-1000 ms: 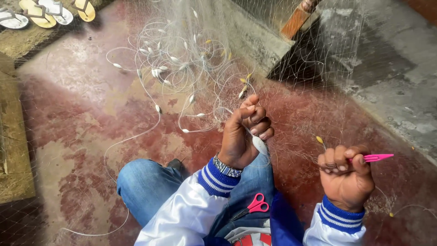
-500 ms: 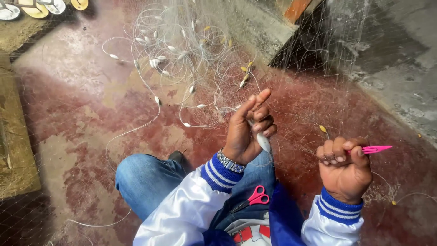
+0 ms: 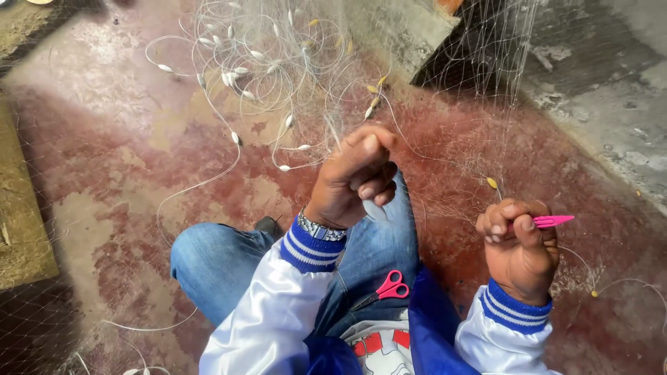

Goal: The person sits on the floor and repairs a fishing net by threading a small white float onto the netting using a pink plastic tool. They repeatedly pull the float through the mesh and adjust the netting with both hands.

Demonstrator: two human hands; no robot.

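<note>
Head view — pink netting needle (image 3: 554, 221) in right hand (image 3: 520, 250), tip rightward, axis near-horizontal.

A fine, pale, nearly see-through fishing net (image 3: 292, 76) is being held up off the red floor, its mesh bunched and tangled with thin white line and small white and yellow floats. One strand of it is being pinched in the left hand (image 3: 354, 177). A slim pink netting needle (image 3: 552, 221) is being gripped in the right hand (image 3: 517, 246), its pointed tip lying level and aimed rightward.
</note>
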